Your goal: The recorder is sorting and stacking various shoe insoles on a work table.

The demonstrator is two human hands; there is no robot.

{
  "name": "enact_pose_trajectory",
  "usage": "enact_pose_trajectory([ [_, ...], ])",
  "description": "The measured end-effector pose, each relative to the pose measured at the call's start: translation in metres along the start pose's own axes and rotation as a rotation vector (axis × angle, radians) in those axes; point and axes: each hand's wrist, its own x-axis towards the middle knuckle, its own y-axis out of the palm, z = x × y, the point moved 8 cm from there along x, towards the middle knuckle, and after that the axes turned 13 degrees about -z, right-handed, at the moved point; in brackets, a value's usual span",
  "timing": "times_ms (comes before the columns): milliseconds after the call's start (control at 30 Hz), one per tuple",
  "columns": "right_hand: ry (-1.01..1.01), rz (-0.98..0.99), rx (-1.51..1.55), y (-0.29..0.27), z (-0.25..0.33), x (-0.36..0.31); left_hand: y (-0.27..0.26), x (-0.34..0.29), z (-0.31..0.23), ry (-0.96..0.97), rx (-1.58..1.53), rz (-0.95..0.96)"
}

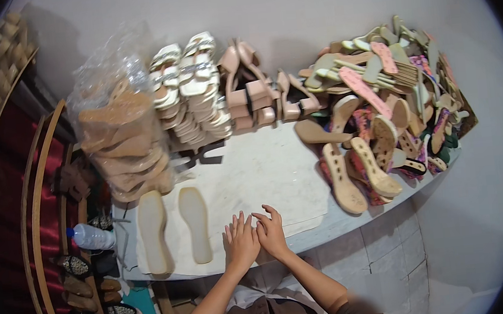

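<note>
The left hand [243, 244] lies flat over the near part of a thin, creased white cloth [253, 175], its fingers straight and slightly parted; the right hand [273, 232] sits beside it, fingers loosely bent and spread a little, and both are empty. Whether their edges touch, I cannot tell. To the left, two smooth, translucent-looking soles [154, 233], long and waisted, lie side by side on the cloth. Behind these, a crinkled clear bag [120, 148] of tan wedges blocks the table's far left corner. White strappy sandals [198, 71] stand in columns beside block-heeled pink sandals [251, 93]. Holed footbeds [343, 178] and a tangled heap [379, 63] crowd the right. A bottle [94, 237] lies left of the table [319, 228].
</note>
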Motion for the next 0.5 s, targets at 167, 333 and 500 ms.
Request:
enact_pose_trajectory([
  [167,-0.010,-0.072,0.074,-0.104,-0.030,0.034,0.045,0.008,-0.102,0.051,-0.150,-0.039],
  [333,-0.088,-0.090,0.103,-0.203,-0.053,0.070,0.084,0.017,-0.199,0.070,-0.316,-0.107],
  [500,-0.144,-0.124,0.144,-0.258,-0.064,0.111,0.091,0.043,-0.262,0.154,-0.344,-0.135],
])
